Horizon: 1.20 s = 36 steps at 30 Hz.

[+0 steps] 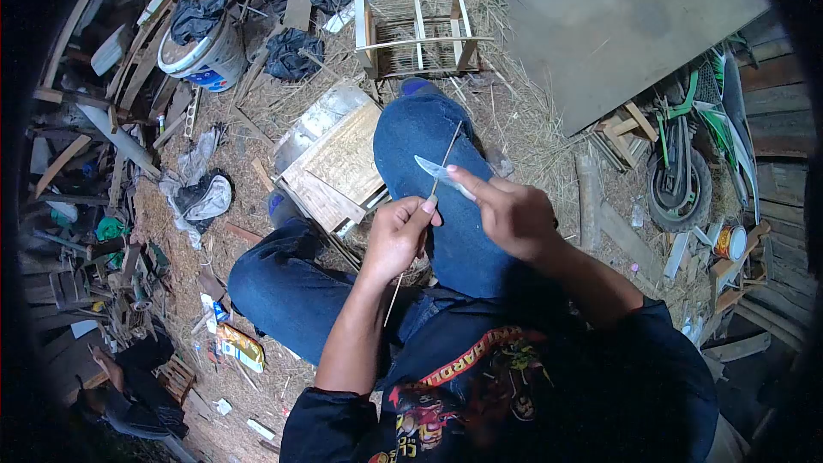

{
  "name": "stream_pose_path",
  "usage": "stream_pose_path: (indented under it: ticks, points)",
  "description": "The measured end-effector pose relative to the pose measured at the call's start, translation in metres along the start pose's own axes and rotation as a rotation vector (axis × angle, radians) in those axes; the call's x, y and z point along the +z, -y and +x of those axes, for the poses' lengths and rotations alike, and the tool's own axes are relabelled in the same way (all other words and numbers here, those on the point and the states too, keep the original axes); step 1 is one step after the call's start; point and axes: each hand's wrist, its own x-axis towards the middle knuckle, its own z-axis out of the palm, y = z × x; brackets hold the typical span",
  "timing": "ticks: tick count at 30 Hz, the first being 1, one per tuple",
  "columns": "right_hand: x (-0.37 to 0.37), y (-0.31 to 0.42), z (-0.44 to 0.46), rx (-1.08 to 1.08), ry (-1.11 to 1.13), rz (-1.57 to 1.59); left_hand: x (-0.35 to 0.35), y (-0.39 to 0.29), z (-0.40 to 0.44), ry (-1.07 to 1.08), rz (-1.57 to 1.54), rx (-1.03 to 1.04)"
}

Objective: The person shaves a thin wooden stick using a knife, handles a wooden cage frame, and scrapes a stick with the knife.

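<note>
My left hand [401, 233] is closed, pinching a thin stick [451, 144] between thumb and fingers above my right thigh. The stick slants from near the knee back toward my lap. My right hand [514, 213] is wrapped round a knife, its index finger stretched along the back. The pale knife blade [429, 166] crosses the stick just beyond my left thumb; whether the edge touches the stick I cannot tell. My right hand mostly hides the handle.
Beyond my knee stands a small wooden frame with thin bars [418, 41]. Wooden boards [334, 173] lie by my leg. A large flat panel [630, 21] and a green motorbike [686, 146] are at right. A bucket [206, 56] stands left; another person [133, 386] sits lower left.
</note>
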Motion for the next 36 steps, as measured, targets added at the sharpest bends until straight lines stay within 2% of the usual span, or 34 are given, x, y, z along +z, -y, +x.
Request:
stream_pose_path:
  ticks: [2, 5, 7, 10, 16, 18, 21, 22, 25, 29, 31, 33, 35, 36]
  points:
    - [0.000, -0.006, 0.002, -0.027, 0.025, -0.004, 0.001, -0.003, 0.002, -0.008, 0.016, 0.000]
    - [0.002, -0.015, 0.006, -0.040, -0.107, 0.038, 0.003, -0.001, 0.001, -0.032, 0.053, 0.022]
    - [-0.010, 0.000, -0.001, -0.050, 0.083, -0.004, 0.003, -0.001, 0.002, -0.038, 0.077, 0.049]
    - [-0.009, -0.017, 0.005, -0.060, -0.027, -0.086, 0.004, 0.000, 0.003, -0.050, 0.149, 0.086]
    - [-0.009, -0.025, 0.015, 0.004, 0.000, -0.013, 0.003, -0.008, 0.003, -0.039, 0.176, 0.093]
    - [-0.008, -0.028, 0.015, 0.030, 0.010, -0.024, 0.001, -0.011, 0.000, 0.002, -0.037, -0.091]
    - [-0.007, -0.026, 0.021, 0.037, -0.029, 0.076, 0.000, -0.010, -0.002, 0.051, -0.174, -0.096]
    - [-0.008, -0.025, 0.017, 0.075, 0.058, 0.092, -0.001, -0.011, -0.002, 0.053, -0.172, -0.098]
    - [-0.007, -0.028, 0.020, 0.033, 0.012, 0.085, -0.003, -0.012, -0.001, 0.091, -0.464, -0.156]
    - [-0.002, -0.029, 0.020, 0.016, -0.042, 0.183, -0.004, -0.012, 0.000, 0.072, -0.342, -0.139]
    - [-0.011, -0.020, 0.014, 0.051, 0.181, 0.198, -0.004, -0.013, -0.001, 0.049, -0.277, -0.148]
    - [-0.008, -0.025, 0.018, 0.107, 0.179, 0.155, -0.002, -0.013, -0.001, 0.034, -0.218, -0.159]
    - [-0.008, -0.031, 0.027, 0.092, 0.006, 0.203, -0.006, -0.015, -0.002, 0.016, -0.038, -0.106]
    - [-0.005, -0.029, 0.026, 0.009, -0.056, 0.158, -0.005, -0.024, -0.006, 0.009, -0.041, -0.118]
